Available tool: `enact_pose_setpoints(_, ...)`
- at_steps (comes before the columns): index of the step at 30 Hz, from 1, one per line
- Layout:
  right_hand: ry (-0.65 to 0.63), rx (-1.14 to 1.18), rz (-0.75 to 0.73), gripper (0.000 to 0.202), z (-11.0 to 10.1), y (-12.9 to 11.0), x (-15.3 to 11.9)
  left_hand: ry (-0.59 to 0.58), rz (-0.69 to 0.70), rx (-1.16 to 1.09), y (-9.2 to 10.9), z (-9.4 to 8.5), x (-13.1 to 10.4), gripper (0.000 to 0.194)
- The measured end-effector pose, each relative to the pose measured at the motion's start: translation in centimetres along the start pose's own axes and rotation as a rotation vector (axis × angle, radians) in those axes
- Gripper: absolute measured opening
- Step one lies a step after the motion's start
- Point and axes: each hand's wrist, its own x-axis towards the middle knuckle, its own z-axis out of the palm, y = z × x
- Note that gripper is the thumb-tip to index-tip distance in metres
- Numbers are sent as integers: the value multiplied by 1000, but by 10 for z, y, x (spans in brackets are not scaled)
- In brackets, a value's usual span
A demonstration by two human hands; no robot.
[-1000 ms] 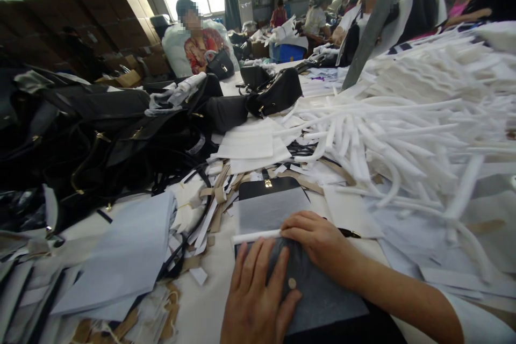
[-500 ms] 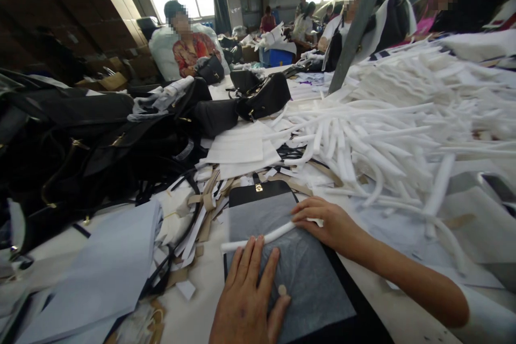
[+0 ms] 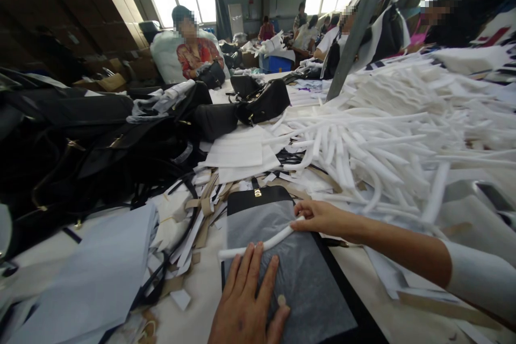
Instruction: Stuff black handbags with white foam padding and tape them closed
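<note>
Around a clock face centred on the work, a white roll (image 3: 278, 237) lies across grey tissue paper (image 3: 314, 285) on a flat black bag piece (image 3: 258, 201), whose gold clasp (image 3: 258, 192) sits at twelve. At six, the left hand (image 3: 250, 298) rests palm down, open, fingers spread, fingertips against the roll. At two, the right hand (image 3: 322, 219) pinches the roll's far end, which curves away. A heap of white strips (image 3: 355, 145) sprawls toward one, black bags (image 3: 100, 118) crowd ten, and pale paper (image 3: 92, 269) lies at nine. Toward eleven, another person (image 3: 205, 54) holds a handbag (image 3: 213, 75).
</note>
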Motion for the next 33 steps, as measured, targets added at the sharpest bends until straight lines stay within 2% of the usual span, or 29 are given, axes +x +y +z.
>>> enact_pose_setpoints(2,82,-21,-3,45,0,3,2,2,4,2,0,1,0,60)
enact_pose_setpoints(4,135,3,-18,61,1,5,3,15,1,-2,0,2,0,58)
enact_pose_setpoints(7,70,224,48,82,3,1,-1,41,-9,-11,0,1,1,56)
enact_pose_setpoints(8,20,325,77,80,4,-3,-2,48,-16,-16,0,0,1,56)
enact_pose_setpoints(10,-95,505,114,65,4,-10,-4,57,-28,-33,1,-2,2,56)
enact_pose_setpoints(13,-269,648,158,43,1,-16,-2,59,-45,-49,2,-4,2,55)
enact_pose_setpoints(16,-366,683,164,44,-2,-16,4,58,-55,-51,2,-5,3,55)
enact_pose_setpoints(20,-322,679,155,52,2,-14,7,65,-52,-52,2,-5,4,55)
enact_pose_setpoints(25,-207,708,201,48,12,-15,5,45,-57,-54,3,-4,3,57)
enact_pose_setpoints(33,-224,770,257,37,5,-17,6,-3,-44,-65,7,-4,4,62)
